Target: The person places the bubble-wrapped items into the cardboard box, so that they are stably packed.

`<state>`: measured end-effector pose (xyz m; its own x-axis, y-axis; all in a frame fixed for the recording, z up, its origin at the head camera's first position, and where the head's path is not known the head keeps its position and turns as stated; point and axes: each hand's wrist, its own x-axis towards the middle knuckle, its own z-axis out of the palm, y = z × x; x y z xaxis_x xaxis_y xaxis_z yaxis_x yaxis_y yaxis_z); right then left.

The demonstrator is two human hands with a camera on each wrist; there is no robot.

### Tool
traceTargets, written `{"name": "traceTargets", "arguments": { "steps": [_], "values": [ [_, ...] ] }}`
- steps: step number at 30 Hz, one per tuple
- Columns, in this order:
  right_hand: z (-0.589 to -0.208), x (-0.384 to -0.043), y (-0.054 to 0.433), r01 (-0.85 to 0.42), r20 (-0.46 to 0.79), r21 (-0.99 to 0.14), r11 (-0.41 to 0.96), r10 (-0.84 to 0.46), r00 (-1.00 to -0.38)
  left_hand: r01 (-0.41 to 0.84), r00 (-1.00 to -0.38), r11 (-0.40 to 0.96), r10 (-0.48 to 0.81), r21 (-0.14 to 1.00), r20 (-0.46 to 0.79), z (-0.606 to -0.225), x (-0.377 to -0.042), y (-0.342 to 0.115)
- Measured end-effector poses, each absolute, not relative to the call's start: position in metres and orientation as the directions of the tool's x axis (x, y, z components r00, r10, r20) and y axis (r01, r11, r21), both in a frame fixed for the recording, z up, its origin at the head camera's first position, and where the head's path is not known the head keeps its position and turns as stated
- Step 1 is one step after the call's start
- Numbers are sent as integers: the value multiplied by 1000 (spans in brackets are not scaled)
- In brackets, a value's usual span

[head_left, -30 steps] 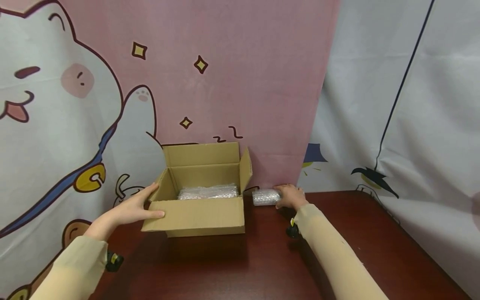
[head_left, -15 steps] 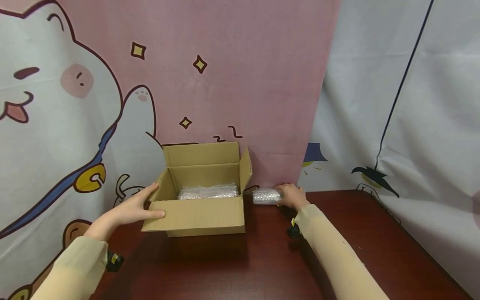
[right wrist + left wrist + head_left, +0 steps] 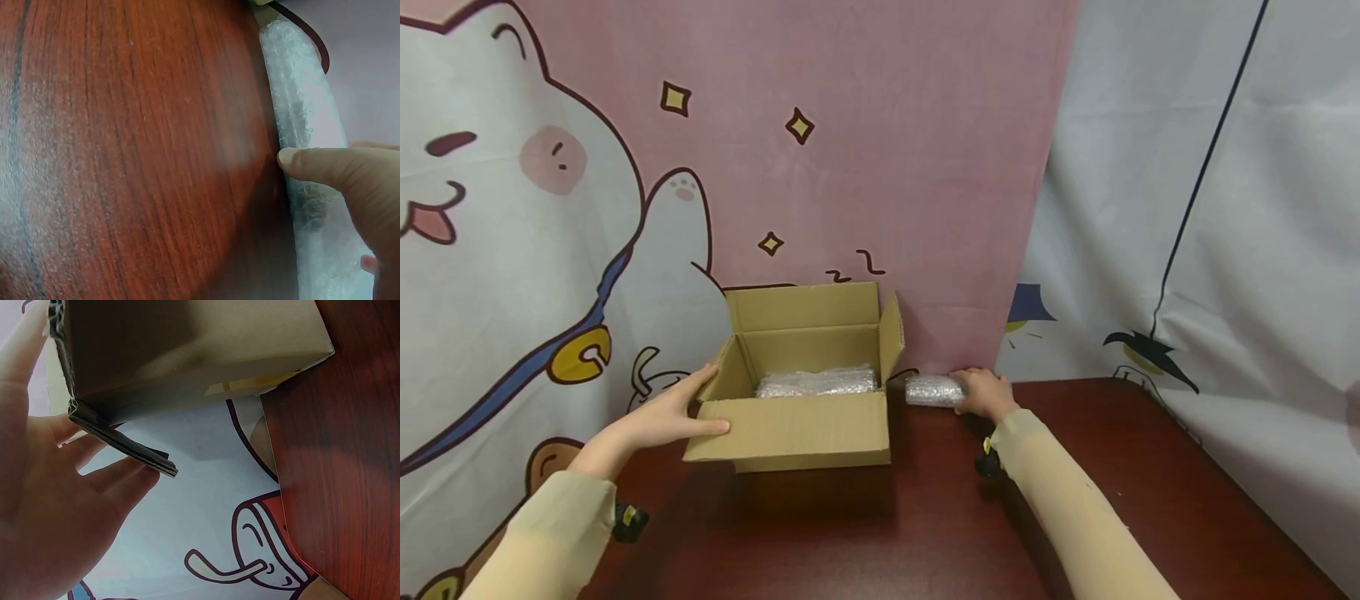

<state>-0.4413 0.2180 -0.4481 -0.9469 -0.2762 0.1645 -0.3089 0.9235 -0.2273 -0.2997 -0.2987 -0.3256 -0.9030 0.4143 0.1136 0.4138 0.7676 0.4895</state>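
Observation:
An open cardboard box [image 3: 808, 433] stands on the table, its flaps spread outward. My left hand [image 3: 658, 418] grips its left front corner, thumb over the front flap and fingers at the left side flap. In the left wrist view some fingers [image 3: 122, 481] lie behind the flap's edge. Inside the box lies bubble wrap [image 3: 816, 383]; anything beneath it is hidden. To the right of the box, my right hand [image 3: 987, 392] holds a roll of bubble wrap [image 3: 932, 390] resting at the table's back edge. In the right wrist view its thumb presses the roll's near side [image 3: 306, 112].
The dark red wooden table [image 3: 955, 533] reaches back to a pink printed curtain [image 3: 925, 167]. A white curtain [image 3: 1262, 250] hangs along the right side. Small wrist cameras sit under both sleeves.
Both hands stay almost in place, the left on the box and the right on the roll of bubble wrap. The roll shows only a very slight shift, and the view drifts a little.

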Motion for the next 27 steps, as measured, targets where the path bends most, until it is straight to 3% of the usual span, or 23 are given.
{"name": "traceTargets", "arguments": {
  "steps": [11,27],
  "values": [
    [-423,-440,231,-371,141,-243,896,-346,-927,412,-905,773,408,482,119,-324,-300,-299],
    [-325,-412,255,-442,104,-271,855,-431,-897,419,-902,773,415,476,119,-324,-297,-299]
  ]
}}
